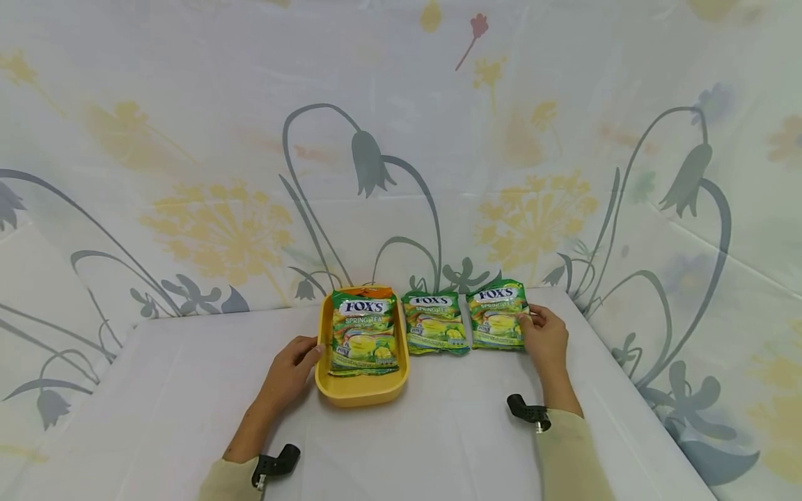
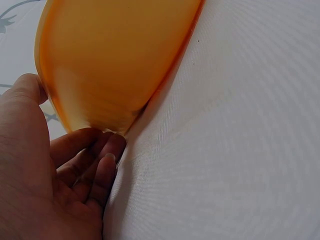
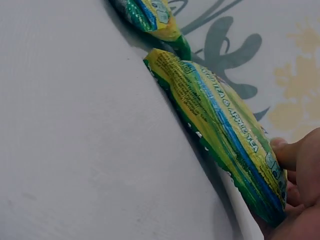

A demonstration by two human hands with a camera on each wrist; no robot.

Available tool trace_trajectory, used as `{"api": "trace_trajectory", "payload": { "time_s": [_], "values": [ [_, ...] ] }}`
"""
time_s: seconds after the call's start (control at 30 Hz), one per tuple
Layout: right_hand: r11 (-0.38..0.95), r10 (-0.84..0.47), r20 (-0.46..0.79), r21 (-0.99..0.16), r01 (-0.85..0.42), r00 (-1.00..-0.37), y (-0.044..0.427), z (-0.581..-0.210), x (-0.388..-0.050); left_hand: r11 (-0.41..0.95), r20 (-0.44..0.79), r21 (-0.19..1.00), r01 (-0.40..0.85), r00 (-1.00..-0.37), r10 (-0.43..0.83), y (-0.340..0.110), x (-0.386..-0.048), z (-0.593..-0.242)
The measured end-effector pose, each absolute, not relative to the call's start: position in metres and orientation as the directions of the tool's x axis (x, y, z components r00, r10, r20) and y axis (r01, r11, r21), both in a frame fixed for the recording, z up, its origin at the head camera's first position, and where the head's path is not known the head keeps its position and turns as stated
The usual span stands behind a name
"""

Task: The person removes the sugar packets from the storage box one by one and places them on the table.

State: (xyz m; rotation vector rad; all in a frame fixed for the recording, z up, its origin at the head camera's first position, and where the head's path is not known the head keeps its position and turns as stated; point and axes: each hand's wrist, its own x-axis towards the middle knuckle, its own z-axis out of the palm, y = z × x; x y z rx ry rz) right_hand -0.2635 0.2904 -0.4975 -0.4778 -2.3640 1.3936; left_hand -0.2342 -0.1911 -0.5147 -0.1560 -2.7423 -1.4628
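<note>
Yellow plastic tray with rounded corners (image 1: 362, 395), long axis pointing away from the person, rests on a white-covered table (image 1: 451, 431). The left hand (image 1: 291, 365) grips its left side, so the tray lies right of that grip. Inside lies a green-and-yellow FOX'S Spring Tea packet (image 1: 363, 337); a matching packet (image 1: 435, 321) lies just right of the tray. Farther right, the right hand (image 1: 546, 335) pinches a third green packet (image 1: 497, 319), which extends leftward from the fingers, printed top toward a white flower-patterned backdrop (image 1: 401, 83).
</note>
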Motion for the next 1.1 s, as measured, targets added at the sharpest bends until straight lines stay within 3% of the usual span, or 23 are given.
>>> {"api": "trace_trajectory", "payload": {
  "time_s": [0.5, 1.1],
  "values": [
    [0.583, 0.337, 0.172, -0.81, 0.061, -0.926, 0.291, -0.504, -0.265, 0.547, 0.081, 0.83, 0.109, -0.994, 0.076, -0.188, -0.234, -0.515],
    [0.594, 0.275, 0.344, -0.795, -0.123, -0.898, 0.276, -0.482, -0.265, 0.56, 0.097, 0.819, 0.121, -0.993, 0.073, -0.189, -0.233, -0.516]
  ]
}}
